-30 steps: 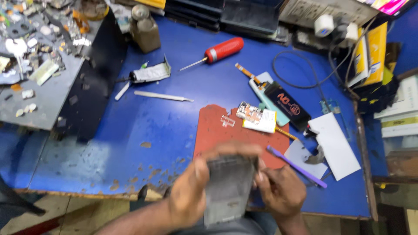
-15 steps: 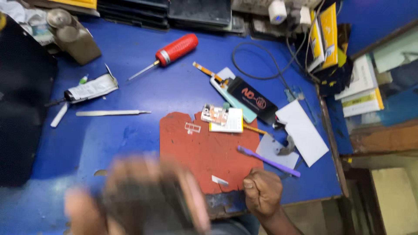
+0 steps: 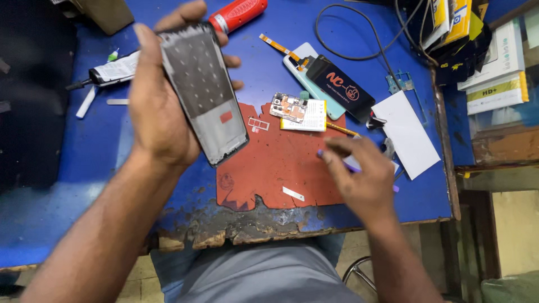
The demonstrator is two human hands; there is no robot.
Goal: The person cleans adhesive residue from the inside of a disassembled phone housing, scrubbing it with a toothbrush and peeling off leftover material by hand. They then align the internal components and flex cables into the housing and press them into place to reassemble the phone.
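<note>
My left hand (image 3: 160,109) holds a bare grey phone frame (image 3: 203,92) up above the blue table, its inner side facing me. My right hand (image 3: 359,177) reaches down over a thin purple tool (image 3: 349,164) at the right edge of the red work mat (image 3: 281,168), fingers curled around it. On the mat lie a small circuit board (image 3: 287,106) on a yellowish battery (image 3: 312,116), a small tray part (image 3: 258,124) and a white strip (image 3: 293,193).
A red-handled screwdriver (image 3: 238,12), a glue tube (image 3: 109,72), a black-screened phone panel (image 3: 339,88) over a pale green back cover, a white card (image 3: 405,133) and a black cable (image 3: 359,33) lie on the blue table (image 3: 84,151). Boxes (image 3: 494,62) stand at right. The table's front edge is worn.
My left hand has lifted the phone frame up and to the left, over the table. My right hand has moved onto the purple tool. The camera has shifted closer.
</note>
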